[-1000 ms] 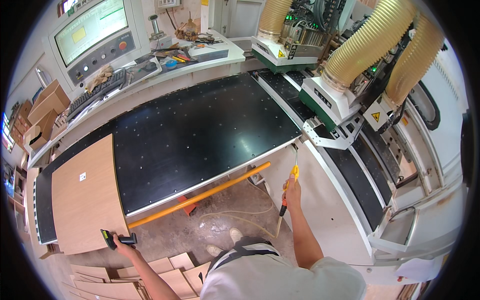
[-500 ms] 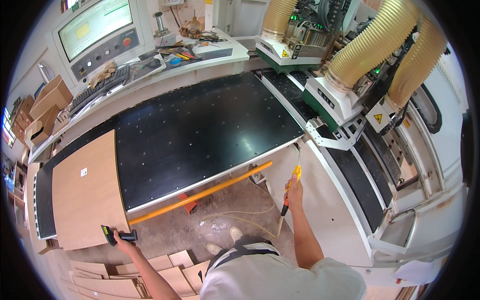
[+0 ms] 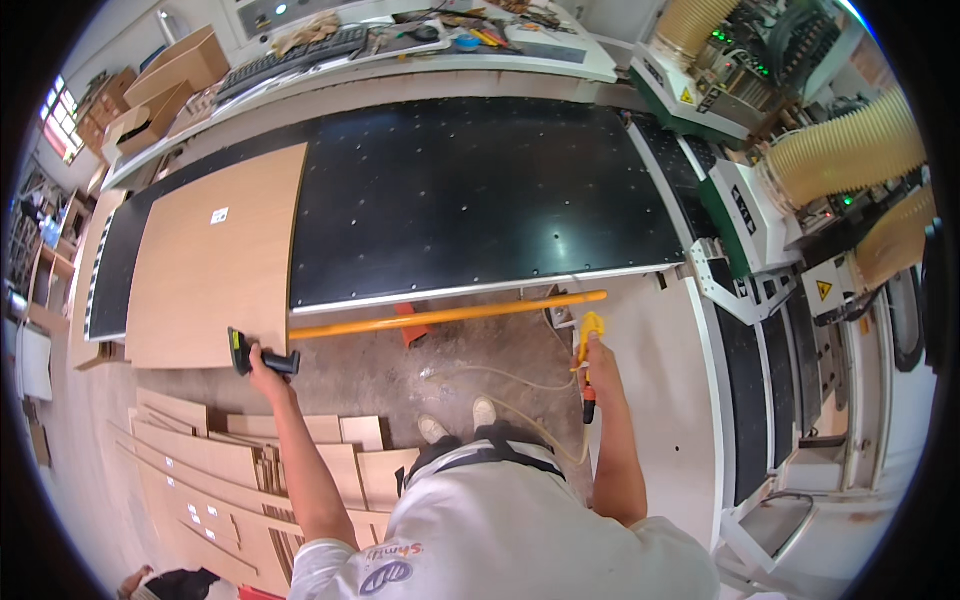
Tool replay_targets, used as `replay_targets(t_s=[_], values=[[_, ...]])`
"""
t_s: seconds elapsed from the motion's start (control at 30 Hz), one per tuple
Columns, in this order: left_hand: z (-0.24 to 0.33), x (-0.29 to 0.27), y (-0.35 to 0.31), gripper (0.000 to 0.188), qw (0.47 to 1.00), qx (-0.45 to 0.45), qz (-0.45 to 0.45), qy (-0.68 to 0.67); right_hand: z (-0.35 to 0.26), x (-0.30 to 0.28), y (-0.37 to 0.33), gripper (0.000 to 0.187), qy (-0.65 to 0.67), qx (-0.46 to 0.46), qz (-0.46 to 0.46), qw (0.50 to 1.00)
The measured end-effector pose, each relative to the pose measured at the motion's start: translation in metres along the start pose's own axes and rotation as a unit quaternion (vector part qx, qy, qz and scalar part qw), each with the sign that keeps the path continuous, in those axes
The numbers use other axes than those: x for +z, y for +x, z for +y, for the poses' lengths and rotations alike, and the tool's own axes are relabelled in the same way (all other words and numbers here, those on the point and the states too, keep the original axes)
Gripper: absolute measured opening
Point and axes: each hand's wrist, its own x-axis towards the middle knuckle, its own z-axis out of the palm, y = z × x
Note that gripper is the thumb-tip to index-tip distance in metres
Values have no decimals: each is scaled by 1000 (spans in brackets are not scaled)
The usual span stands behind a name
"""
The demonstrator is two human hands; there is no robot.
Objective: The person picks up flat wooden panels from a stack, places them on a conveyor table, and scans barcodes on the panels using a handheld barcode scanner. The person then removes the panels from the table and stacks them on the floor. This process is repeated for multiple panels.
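A dusty concrete floor (image 3: pixel 480 360) is showing below a long black machine bed (image 3: pixel 470 200). A white worktop (image 3: pixel 420 65) is running along the far side, cardboard boxes (image 3: pixel 170 75) are sitting at its left end, and daylight is coming through a window (image 3: pixel 58 120).

Woodworking shop: router bed (image 3: pixel 470 200), dust hoses (image 3: pixel 850 150)

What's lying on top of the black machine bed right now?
A light wooden panel with a small white sticker lies on the left end of the black bed. The bed's holes beneath the panel are covered.
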Motion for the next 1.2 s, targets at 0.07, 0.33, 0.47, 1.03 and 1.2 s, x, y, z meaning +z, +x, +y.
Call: replay_targets(t_s=[0.07, 0.33, 0.47, 1.03, 1.2], values=[[1, 0, -1, 30, 1000, -1, -3, 2, -4, 19, -9, 51, -36, 1, -86, 996], [8, 4, -10, 30, 1000, 10, 4, -12, -31, 61, -48, 47, -90, -21, -328, 940], [13, 6, -18, 33, 1000, 7, -4, -11, -23, 61, -51, 48, -151, -2, -423, 894], [-3, -7, 0, 31, 998, 18, -57, 13, 21, 2, 23, 50, 28, -75, 196, 977], [1, -10, 2, 29, 997, 3, -77, 5, 11, -11, 23, 48, 91, -122, 326, 933]])
